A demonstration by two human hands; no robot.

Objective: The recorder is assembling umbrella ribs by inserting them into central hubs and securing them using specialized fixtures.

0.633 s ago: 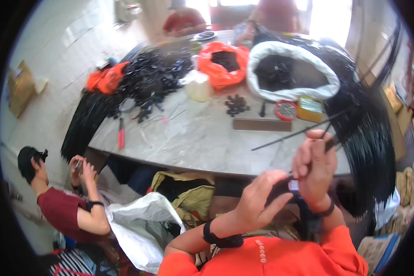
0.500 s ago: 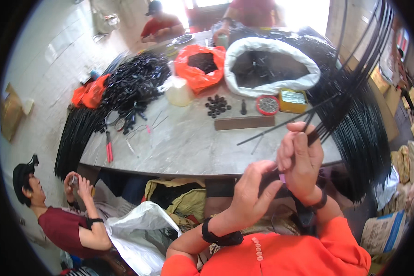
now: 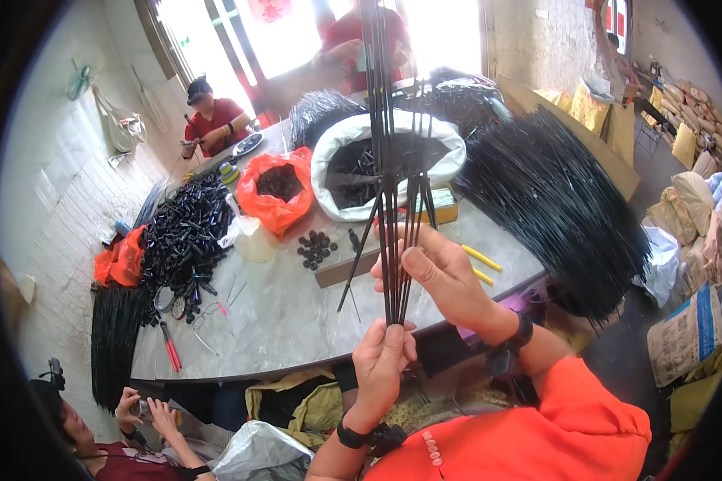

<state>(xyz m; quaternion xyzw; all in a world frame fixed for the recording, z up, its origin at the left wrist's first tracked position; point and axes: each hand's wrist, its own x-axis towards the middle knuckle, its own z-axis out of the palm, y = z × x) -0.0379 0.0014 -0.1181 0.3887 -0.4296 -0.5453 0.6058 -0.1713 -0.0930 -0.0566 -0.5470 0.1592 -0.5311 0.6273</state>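
Observation:
A bundle of long thin black rods [image 3: 388,208] stands nearly upright in front of me, over the table's near side. My left hand [image 3: 379,365] is closed round the rods' lower ends, thumb in front. Higher up, my right hand [image 3: 453,280] has its fingers curled behind the rods and its thumb beside them, loosely closed on them. One rod slants away from the bundle toward the lower left. Behind the rods lie a brown bar [image 3: 337,274] and several small black caps [image 3: 317,244]. A yellow tin [image 3: 445,212] is partly hidden.
On the grey table [image 3: 273,337] stand a white sack [image 3: 337,204] and an orange bag [image 3: 277,216] of black pieces. A large sheaf of rods [image 3: 561,212] overhangs the right side. Red-handled pliers [image 3: 171,349] lie left, yellow handles [image 3: 483,256] right. Co-workers sit left and beyond.
The rods have swung from slanting right to nearly upright, moving left. My left hand went from open to closed round their lower ends. The view has shifted, and yellow handles now show.

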